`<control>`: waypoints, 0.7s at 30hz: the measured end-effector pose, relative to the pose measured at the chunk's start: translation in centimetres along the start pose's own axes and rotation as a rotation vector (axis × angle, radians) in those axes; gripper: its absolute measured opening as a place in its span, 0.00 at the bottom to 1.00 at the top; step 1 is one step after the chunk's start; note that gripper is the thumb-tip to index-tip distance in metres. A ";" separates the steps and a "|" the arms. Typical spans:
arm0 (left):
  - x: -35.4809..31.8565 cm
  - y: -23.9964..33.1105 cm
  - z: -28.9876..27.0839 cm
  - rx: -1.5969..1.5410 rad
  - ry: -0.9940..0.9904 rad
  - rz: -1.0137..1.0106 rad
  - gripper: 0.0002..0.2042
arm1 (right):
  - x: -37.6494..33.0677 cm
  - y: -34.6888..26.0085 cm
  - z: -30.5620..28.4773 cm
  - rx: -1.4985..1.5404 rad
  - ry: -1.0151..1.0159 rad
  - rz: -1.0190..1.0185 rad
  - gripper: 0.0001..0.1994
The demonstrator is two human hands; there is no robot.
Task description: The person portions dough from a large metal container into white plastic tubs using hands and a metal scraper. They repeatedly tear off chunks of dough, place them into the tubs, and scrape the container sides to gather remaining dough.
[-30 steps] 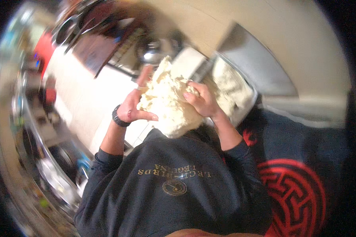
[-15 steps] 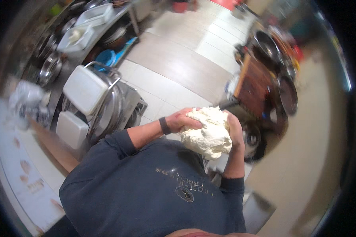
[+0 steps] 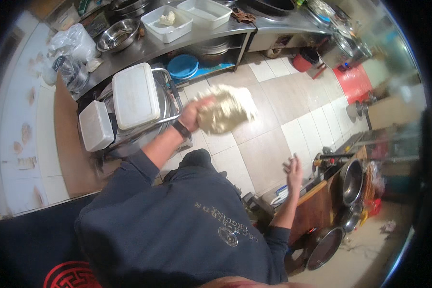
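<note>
A large lump of pale, sticky dough (image 3: 229,109) hangs from my left hand (image 3: 193,114), blurred by motion. My left fingers grip its near left side, with the thumb over the top, and a dark band circles that wrist. Off to the right, my right hand (image 3: 294,169) is raised, apart from the dough, with its fingers spread and nothing in them. Ahead on the steel counter stands a white plastic tub (image 3: 164,35) with a small piece of dough (image 3: 167,18) inside. Another white tub (image 3: 207,20) stands beside it.
Left of the dough, a metal-framed cart carries white lidded boxes (image 3: 135,96). A steel bowl (image 3: 119,36) and plastic bags (image 3: 74,45) sit on the counter, blue basins (image 3: 182,66) below. A red bucket (image 3: 306,60) stands farther off. Pans (image 3: 325,247) and a wooden board (image 3: 312,211) are at right.
My right hand has let go of the dough and moved away to the right. My left hand has carried the dough up and left, while the view has swung toward the counter.
</note>
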State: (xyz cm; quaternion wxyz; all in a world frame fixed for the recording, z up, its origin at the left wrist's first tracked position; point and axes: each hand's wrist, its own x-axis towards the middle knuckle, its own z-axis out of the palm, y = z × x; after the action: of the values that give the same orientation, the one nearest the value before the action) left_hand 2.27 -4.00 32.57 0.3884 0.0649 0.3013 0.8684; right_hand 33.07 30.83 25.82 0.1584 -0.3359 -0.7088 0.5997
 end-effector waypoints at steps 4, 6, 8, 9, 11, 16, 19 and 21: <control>5.1 13.8 0.9 0.090 0.148 0.301 0.21 | 1.2 6.3 2.4 -0.209 -0.234 0.144 0.21; 10.0 19.7 -2.9 0.162 0.314 0.519 0.20 | 1.0 11.5 2.4 -0.336 -0.253 0.209 0.21; 14.7 23.9 -4.9 0.266 0.337 0.644 0.21 | -1.1 20.0 0.5 -0.460 -0.168 0.148 0.17; 18.3 28.2 -2.1 0.359 0.424 0.662 0.21 | -2.1 18.5 -2.3 -0.574 -0.152 0.078 0.15; 21.1 32.3 -3.9 0.461 0.460 0.776 0.20 | -7.2 22.5 -2.7 -0.408 -0.076 0.519 0.14; 33.4 40.4 -18.2 0.655 0.462 0.720 0.27 | -11.9 19.3 1.0 -0.826 -0.483 0.258 0.12; 37.5 39.1 -28.5 1.006 0.669 0.237 0.43 | -12.4 16.4 1.9 -0.134 -0.300 0.900 0.10; 37.1 40.0 -33.4 1.331 0.815 0.106 0.47 | -11.6 15.7 4.6 0.222 -0.167 1.122 0.09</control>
State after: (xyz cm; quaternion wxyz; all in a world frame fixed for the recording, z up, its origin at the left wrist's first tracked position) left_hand -60.36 -14.00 23.98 0.0848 -0.0255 0.8739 0.4779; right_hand 43.05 20.50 11.85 -0.2061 -0.5934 -0.3652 0.6870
